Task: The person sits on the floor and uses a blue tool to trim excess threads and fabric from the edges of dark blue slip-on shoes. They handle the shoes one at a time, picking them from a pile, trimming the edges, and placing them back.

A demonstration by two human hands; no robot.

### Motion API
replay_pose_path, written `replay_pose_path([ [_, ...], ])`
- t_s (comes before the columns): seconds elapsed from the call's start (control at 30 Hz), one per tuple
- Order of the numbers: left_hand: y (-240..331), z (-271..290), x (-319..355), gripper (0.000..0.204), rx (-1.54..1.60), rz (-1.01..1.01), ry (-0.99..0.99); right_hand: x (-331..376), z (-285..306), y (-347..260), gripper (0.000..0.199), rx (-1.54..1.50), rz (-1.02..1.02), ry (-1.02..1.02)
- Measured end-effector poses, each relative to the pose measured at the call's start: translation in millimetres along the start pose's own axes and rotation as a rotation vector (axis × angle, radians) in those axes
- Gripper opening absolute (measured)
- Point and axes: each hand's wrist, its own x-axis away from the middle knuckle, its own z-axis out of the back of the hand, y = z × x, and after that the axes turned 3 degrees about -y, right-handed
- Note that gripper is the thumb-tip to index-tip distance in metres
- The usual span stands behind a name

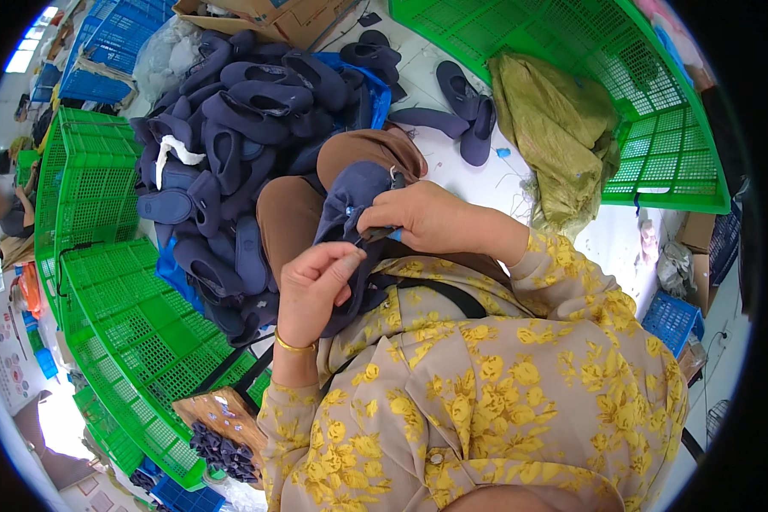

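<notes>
My left hand (320, 277) is closed, thumb and forefinger pinched together over my lap. Whatever is between those fingertips is too small and dark to make out. Close by, the fingers of my right hand (431, 220) are wrapped round a small dark tool (372, 236) with a blue part; its kind is mostly hidden by the fingers. The two hands' fingertips nearly meet. Under them, a navy cloth (341, 203) with pale specks lies over my brown-trousered knees. A large pile of navy slip-on shoes (256, 111) stands beyond and left of my knees.
Green plastic crates (128, 333) line the left, and another green crate (691, 154) is at far right. An olive woven sack (555, 128) slumps beside it. Several loose shoes (461, 94) lie on the white floor. A wooden board (222, 410) with dark scraps sits near left.
</notes>
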Motion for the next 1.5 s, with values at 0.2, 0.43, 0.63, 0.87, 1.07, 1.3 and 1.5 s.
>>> replay_pose_path([
  [0.2, -10, -3, -12, 0.011, -0.043, 0.003, 0.133, 2, -5, 11, 0.027, -0.441, -0.005, -0.024],
  [0.43, -13, -25, -6, 0.007, -0.71, -0.388, 0.152, -5, -35, -2, 0.016, -0.328, 0.043, 0.326],
  [0.63, -12, -31, -12, 0.007, -0.906, -0.487, 0.222, -1, -30, -5, 0.015, -0.13, -0.055, 0.404],
  [0.87, -10, -33, -23, 0.007, -0.948, -0.498, 0.241, -28, -29, 14, 0.012, -0.113, 0.098, 0.835],
  [1.07, 0, -21, -31, 0.003, -0.757, -0.408, 0.324, 52, 64, 90, 0.011, -1.312, -0.055, 0.768],
  [1.3, 0, -17, -41, 0.006, -0.806, -0.417, 0.283, 244, 186, 175, 0.006, -1.172, -0.027, 1.43],
  [1.5, -5, -9, -45, 0.004, -0.647, -0.356, 0.234, 316, 215, 175, 0.009, -0.729, -0.239, 1.624],
])
